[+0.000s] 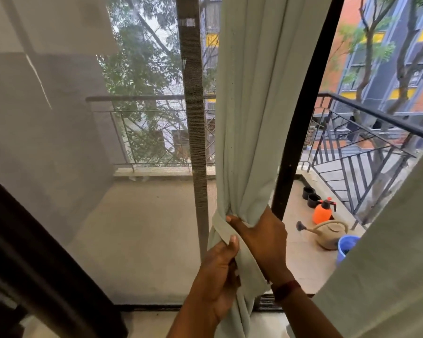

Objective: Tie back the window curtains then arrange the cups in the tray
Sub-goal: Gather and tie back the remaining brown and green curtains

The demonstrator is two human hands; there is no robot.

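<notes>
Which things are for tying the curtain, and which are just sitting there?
For the job: curtain, fabric band wrapped round it, left hand pinching the band, right hand holding the gathered curtain.
Just sitting there: orange spray bottle, watering can, blue bucket, black pots, on the balcony.

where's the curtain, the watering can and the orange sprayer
curtain [249, 118], head view, on the hanging folds above the hands
watering can [330, 237], head view, on its beige body
sprayer [321, 214], head view, on its orange tank
</notes>
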